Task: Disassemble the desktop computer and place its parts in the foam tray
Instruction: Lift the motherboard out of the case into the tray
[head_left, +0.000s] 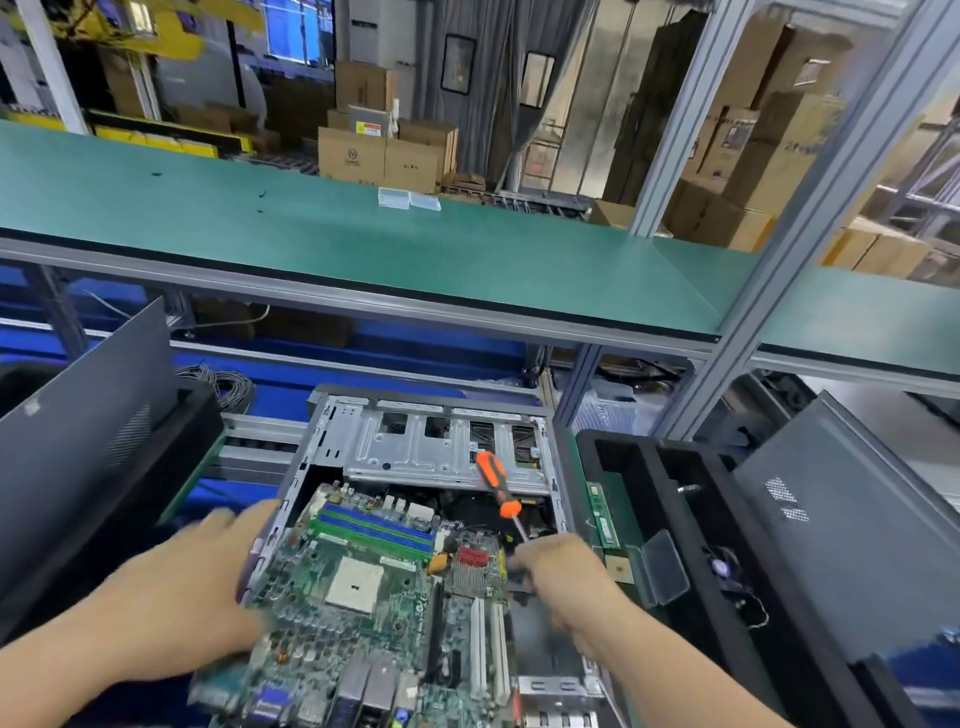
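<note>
Down in the open computer case (332, 431), the motherboard (363, 597) sits tilted, its left edge raised against the case's side wall. I have my left hand (208, 571) on that left edge; the hand is motion-blurred, so I cannot tell whether the fingers are curled round the board or merely pressed flat to it. My right hand (563, 577) is on the right edge near the red-topped heatsink (472, 569), fingers curled as if pinching the board's rim, though the exact contact is hidden under the knuckles. An orange-handled screwdriver (498, 486) lies loose across the drive cage (441, 447), its tip pointing toward my right hand.

I judge the board to be light but stiff and fragile: thin, flexing if lifted from one corner, with sharp solder points beneath. I would hold it only by the bare edges on both sides, keeping clear of the empty CPU socket (356, 584), the blue and green memory slots (374, 530) and the white expansion slots (488, 644).

The black foam tray (670, 467) stands just right of the case, already holding a memory stick (602, 517) along its left side. The lift must clear the case wall and avoid knocking the screwdriver.
</note>
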